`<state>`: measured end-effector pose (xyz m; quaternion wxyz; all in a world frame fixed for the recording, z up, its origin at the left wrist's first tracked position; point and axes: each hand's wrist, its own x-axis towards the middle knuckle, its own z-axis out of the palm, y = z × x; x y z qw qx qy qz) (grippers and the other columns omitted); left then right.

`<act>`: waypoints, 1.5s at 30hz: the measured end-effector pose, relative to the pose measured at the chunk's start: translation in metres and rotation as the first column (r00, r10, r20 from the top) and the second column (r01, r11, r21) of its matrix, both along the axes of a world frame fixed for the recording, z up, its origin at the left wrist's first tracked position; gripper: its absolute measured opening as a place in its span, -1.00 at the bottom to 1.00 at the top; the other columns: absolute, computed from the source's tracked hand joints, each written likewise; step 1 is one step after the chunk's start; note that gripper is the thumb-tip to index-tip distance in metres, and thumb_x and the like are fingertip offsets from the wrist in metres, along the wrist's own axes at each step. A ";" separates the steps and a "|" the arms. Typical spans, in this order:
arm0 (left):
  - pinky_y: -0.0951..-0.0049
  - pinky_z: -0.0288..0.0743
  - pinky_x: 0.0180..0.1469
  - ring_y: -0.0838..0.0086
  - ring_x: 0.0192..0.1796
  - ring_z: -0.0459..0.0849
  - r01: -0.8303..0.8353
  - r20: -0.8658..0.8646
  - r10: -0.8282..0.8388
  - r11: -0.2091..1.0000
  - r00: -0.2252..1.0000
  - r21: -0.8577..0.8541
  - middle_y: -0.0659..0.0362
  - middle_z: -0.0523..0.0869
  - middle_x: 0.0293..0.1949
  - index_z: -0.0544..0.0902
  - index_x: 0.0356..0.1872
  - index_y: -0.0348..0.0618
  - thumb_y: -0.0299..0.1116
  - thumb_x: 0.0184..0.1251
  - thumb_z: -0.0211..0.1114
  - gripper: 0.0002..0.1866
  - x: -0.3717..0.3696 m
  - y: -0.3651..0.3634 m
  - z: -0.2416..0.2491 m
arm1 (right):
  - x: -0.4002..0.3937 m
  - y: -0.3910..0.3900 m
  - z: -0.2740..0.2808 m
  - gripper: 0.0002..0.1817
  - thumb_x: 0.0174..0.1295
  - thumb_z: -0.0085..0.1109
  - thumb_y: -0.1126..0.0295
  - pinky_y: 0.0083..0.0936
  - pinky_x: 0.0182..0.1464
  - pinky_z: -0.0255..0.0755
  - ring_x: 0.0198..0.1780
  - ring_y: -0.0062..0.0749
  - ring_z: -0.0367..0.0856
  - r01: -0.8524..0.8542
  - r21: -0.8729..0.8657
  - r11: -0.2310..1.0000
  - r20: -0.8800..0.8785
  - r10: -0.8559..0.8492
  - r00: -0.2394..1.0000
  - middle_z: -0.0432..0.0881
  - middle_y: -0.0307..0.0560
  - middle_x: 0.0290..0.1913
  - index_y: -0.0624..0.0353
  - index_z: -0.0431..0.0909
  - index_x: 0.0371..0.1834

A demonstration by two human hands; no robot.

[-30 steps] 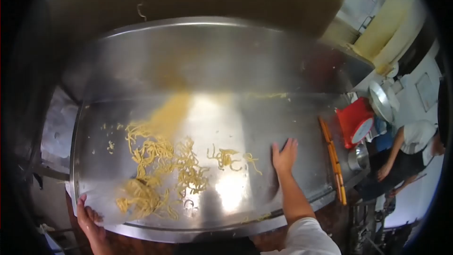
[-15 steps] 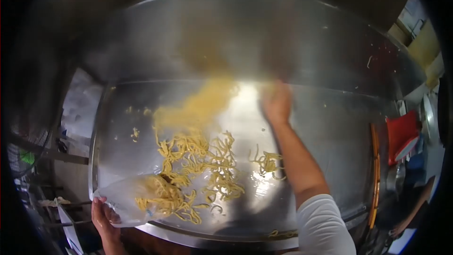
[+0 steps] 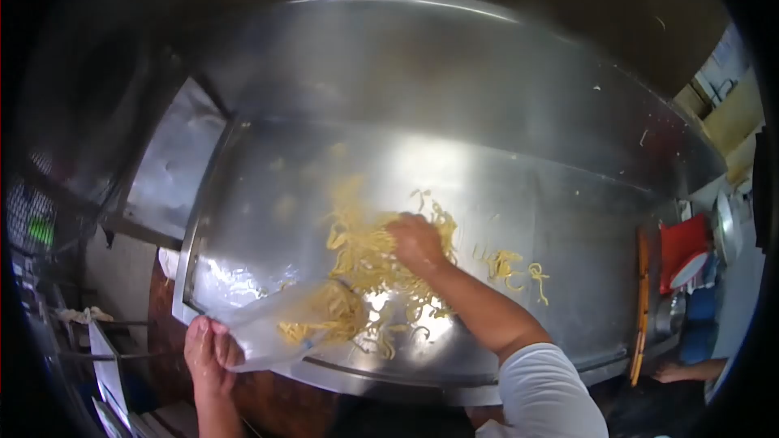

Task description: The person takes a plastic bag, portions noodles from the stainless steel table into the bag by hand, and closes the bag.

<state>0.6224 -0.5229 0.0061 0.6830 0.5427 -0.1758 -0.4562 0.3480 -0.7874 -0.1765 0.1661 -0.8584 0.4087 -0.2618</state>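
Note:
My left hand (image 3: 213,349) is closed on the rim of a clear plastic bag (image 3: 260,337) at the tray's front left. Yellow noodles (image 3: 324,320) lie inside the bag, whose mouth faces right toward a loose heap of noodles (image 3: 365,255) on the metal surface. My right hand (image 3: 418,243) presses into the heap's right side, knuckles bent. Its fingertips are hidden, so I cannot make out how far they close. Noodles just left of it are blurred by motion.
The broad steel tray (image 3: 568,276) has a raised back wall. A small noodle clump (image 3: 505,266) lies to the right. Beyond the right edge are an orange rod (image 3: 643,308), a red item (image 3: 682,247) and another person's hand (image 3: 673,373).
My right hand has come left and nearer, from bare metal into the noodles. The blurred mass of noodles at the back has settled into the heap. The view has shifted; my left hand keeps the bag.

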 end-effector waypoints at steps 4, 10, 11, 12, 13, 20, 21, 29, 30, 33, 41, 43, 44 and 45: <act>0.58 0.01 -0.75 0.65 -0.82 0.12 -0.088 -0.078 0.090 0.996 0.993 0.030 0.36 0.17 -0.81 0.56 -0.20 -0.15 -0.14 0.49 0.03 -0.71 -0.023 -0.022 0.004 | -0.036 0.003 0.016 -0.60 -0.18 0.30 0.52 -0.36 -0.02 0.50 -0.10 -0.14 0.61 0.159 0.136 0.978 0.030 -0.164 0.986 0.61 0.02 -0.08 0.12 0.65 -0.15; 0.58 0.08 -0.69 0.63 -0.79 0.13 0.030 -0.107 -0.024 0.998 0.994 0.056 0.35 0.19 -0.79 0.46 0.15 -0.27 -0.18 0.49 0.01 -0.60 -0.027 -0.036 0.010 | 0.005 0.031 0.117 -0.69 -0.02 0.28 0.59 -0.61 -0.16 0.48 -0.27 -0.54 0.62 0.018 0.711 0.703 0.332 -0.359 0.872 0.66 -0.21 -0.29 0.25 0.57 -0.14; 0.58 0.08 -0.69 0.63 -0.79 0.13 0.008 -0.109 -0.001 0.998 0.994 0.059 0.35 0.19 -0.79 0.46 0.15 -0.27 -0.18 0.49 0.01 -0.60 -0.025 -0.037 0.012 | 0.018 0.038 0.141 -0.69 -0.02 0.28 0.59 -0.61 -0.16 0.48 -0.27 -0.54 0.62 0.003 0.713 0.701 0.330 -0.340 0.881 0.66 -0.21 -0.29 0.25 0.57 -0.14; 0.59 0.08 -0.69 0.63 -0.78 0.14 0.025 -0.107 -0.020 0.999 0.994 0.041 0.35 0.20 -0.79 0.46 0.16 -0.28 -0.18 0.49 0.01 -0.59 -0.023 -0.040 0.014 | 0.029 0.044 0.163 -0.70 -0.01 0.28 0.60 -0.60 -0.16 0.49 -0.26 -0.55 0.62 -0.149 0.704 0.694 0.426 -0.245 0.871 0.65 -0.22 -0.29 0.24 0.56 -0.14; 0.59 0.09 -0.69 0.63 -0.78 0.14 0.047 -0.103 -0.045 0.999 0.994 0.019 0.34 0.20 -0.79 0.45 0.16 -0.28 -0.18 0.49 0.01 -0.59 -0.021 -0.042 0.015 | 0.040 0.049 0.185 -0.70 0.01 0.28 0.60 -0.59 -0.16 0.49 -0.25 -0.56 0.61 -0.296 0.676 0.675 0.522 -0.155 0.839 0.64 -0.23 -0.28 0.23 0.55 -0.14; 0.60 0.13 -0.69 0.62 -0.77 0.20 -0.015 -0.156 0.015 1.000 0.988 0.002 0.33 0.30 -0.75 0.48 0.12 -0.29 -0.18 0.42 0.08 -0.59 -0.011 -0.051 0.008 | 0.144 0.118 0.228 -0.68 0.04 0.30 0.56 -0.61 -0.13 0.51 -0.18 -0.58 0.60 -0.807 0.390 0.443 0.909 -0.322 0.263 0.62 -0.20 -0.19 0.19 0.52 -0.11; 0.60 0.13 -0.69 0.62 -0.77 0.20 -0.021 -0.153 0.020 1.000 0.988 -0.001 0.33 0.30 -0.75 0.48 0.12 -0.29 -0.18 0.42 0.08 -0.59 -0.008 -0.055 -0.003 | 0.162 0.134 0.204 -0.65 0.01 0.30 0.57 -0.55 -0.11 0.52 -0.17 -0.46 0.63 -0.697 0.434 0.570 0.901 -0.260 0.349 0.63 -0.16 -0.18 0.17 0.52 -0.08; 0.56 0.13 -0.72 0.62 -0.80 0.17 -0.109 0.022 0.109 0.994 0.994 -0.003 0.34 0.22 -0.79 0.52 0.03 -0.23 -0.15 0.45 0.08 -0.64 0.004 -0.043 -0.014 | 0.156 0.117 0.122 -0.62 0.05 0.25 0.20 -0.21 0.05 0.46 -0.10 -0.01 0.65 -0.475 0.213 0.854 -0.347 0.521 0.780 0.65 0.11 -0.11 0.03 0.61 -0.05; 0.56 0.12 -0.72 0.62 -0.80 0.16 -0.091 0.002 0.091 0.995 0.996 -0.036 0.34 0.22 -0.79 0.52 0.01 -0.24 -0.17 0.45 0.07 -0.66 0.002 -0.045 -0.008 | 0.156 0.108 0.157 -0.61 0.07 0.19 0.08 -0.22 0.07 0.44 -0.10 -0.04 0.65 -0.405 0.376 0.834 -0.368 0.535 0.761 0.66 0.09 -0.16 0.05 0.63 -0.10; 0.56 0.12 -0.71 0.62 -0.80 0.14 -0.056 -0.021 0.055 0.997 0.998 -0.061 0.34 0.21 -0.80 0.53 -0.03 -0.24 -0.19 0.46 0.06 -0.68 -0.002 -0.054 0.001 | 0.152 0.101 0.190 -0.50 0.10 0.11 -0.10 -0.23 0.06 0.43 -0.09 -0.05 0.65 -0.242 0.481 0.843 -0.429 0.467 0.774 0.69 0.06 -0.25 0.10 0.68 -0.19; 0.56 0.11 -0.72 0.62 -0.80 0.14 0.116 0.039 -0.115 0.993 0.993 -0.017 0.34 0.23 -0.81 0.56 -0.08 -0.24 -0.21 0.46 0.05 -0.71 -0.038 -0.062 0.009 | 0.102 0.094 0.207 -0.68 0.13 0.07 0.24 -0.21 -0.05 0.48 -0.09 -0.04 0.65 -0.310 0.593 0.743 -0.561 0.657 0.504 0.68 0.08 -0.17 0.13 0.66 -0.15; 0.56 0.11 -0.74 0.62 -0.80 0.17 0.091 0.015 -0.090 0.994 0.996 -0.058 0.33 0.23 -0.82 0.57 -0.09 -0.23 -0.21 0.46 0.05 -0.71 -0.038 -0.061 0.007 | 0.101 0.093 0.211 -0.77 0.12 0.07 0.34 -0.23 -0.07 0.49 -0.14 -0.02 0.64 -0.462 0.533 0.709 -0.241 0.651 0.720 0.67 0.11 -0.21 0.16 0.64 -0.23; 0.56 0.11 -0.75 0.62 -0.80 0.19 0.079 -0.010 -0.080 0.995 0.997 -0.061 0.33 0.25 -0.81 0.56 -0.09 -0.22 -0.20 0.46 0.05 -0.71 -0.038 -0.061 0.006 | 0.108 0.097 0.213 -0.79 0.13 0.06 0.34 -0.22 -0.08 0.49 -0.16 -0.02 0.64 -0.541 0.419 0.730 0.020 0.588 0.809 0.66 0.13 -0.23 0.16 0.63 -0.26; 0.56 0.11 -0.75 0.62 -0.80 0.19 0.082 -0.009 -0.083 0.995 0.997 -0.055 0.33 0.25 -0.81 0.56 -0.09 -0.22 -0.20 0.46 0.05 -0.71 -0.038 -0.061 0.001 | 0.117 0.101 0.218 -0.80 0.14 0.06 0.33 -0.22 -0.09 0.49 -0.18 -0.02 0.63 -0.582 0.284 0.762 0.291 0.509 0.810 0.65 0.15 -0.24 0.16 0.61 -0.30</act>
